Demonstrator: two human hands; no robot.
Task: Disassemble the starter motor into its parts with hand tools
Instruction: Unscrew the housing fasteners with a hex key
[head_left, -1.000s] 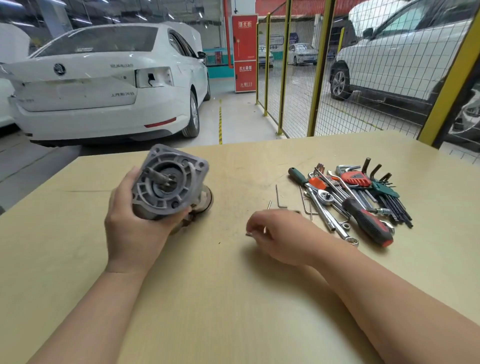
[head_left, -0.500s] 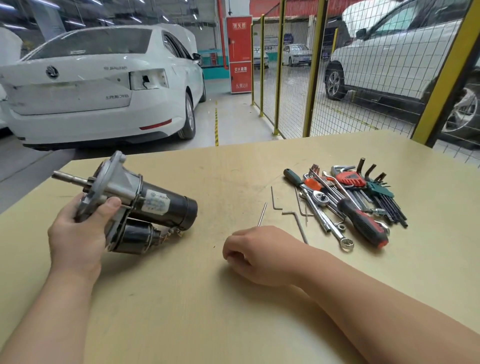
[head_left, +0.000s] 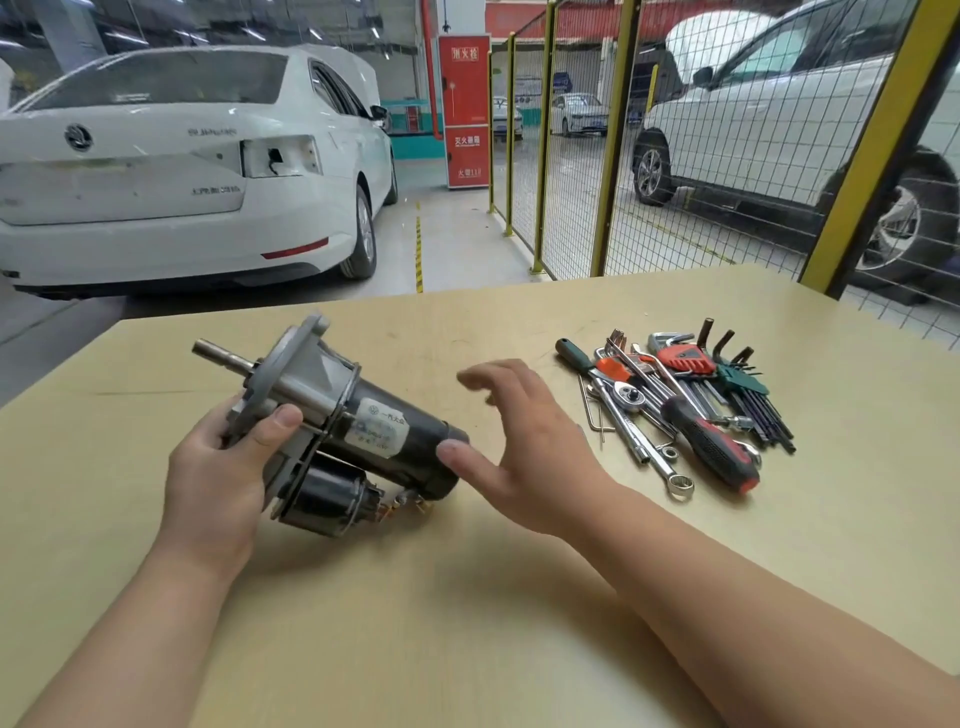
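Starter motor grip: the grey nose housing of the starter motor (head_left: 363, 421) is gripped by the left hand (head_left: 218, 478). The thumb (head_left: 278, 423) is curled over the housing's side, and the other fingers are hidden behind it.
Right fingers: the fingers (head_left: 498, 376) of the right hand (head_left: 530, 441) are spread wide and nearly straight, and nothing is held.
Right thumb: its tip is seen at the rear end of the motor's black body; contact cannot be told.
Motor position: it is held left of the table's middle, with the shaft pointed up and left and the black body slanted down to the right. The smaller black solenoid (head_left: 322, 499) is slung beneath. Whether it rests on the surface cannot be told.
Table: a pale wooden table (head_left: 467, 623) is seen under both forearms.
Tools: 1 heap is laid to the right of the right hand, well apart from the motor. It includes a red-and-black screwdriver (head_left: 711, 447), a ratchet (head_left: 623, 400), a combination wrench (head_left: 670, 473) and a green hex key set (head_left: 748, 389). A loose hex key (head_left: 592, 410) is seen at the heap's left edge.
Background: a white car (head_left: 182, 171) is parked beyond the table's far-left edge, and a yellow mesh fence (head_left: 613, 140) is seen at the far right.
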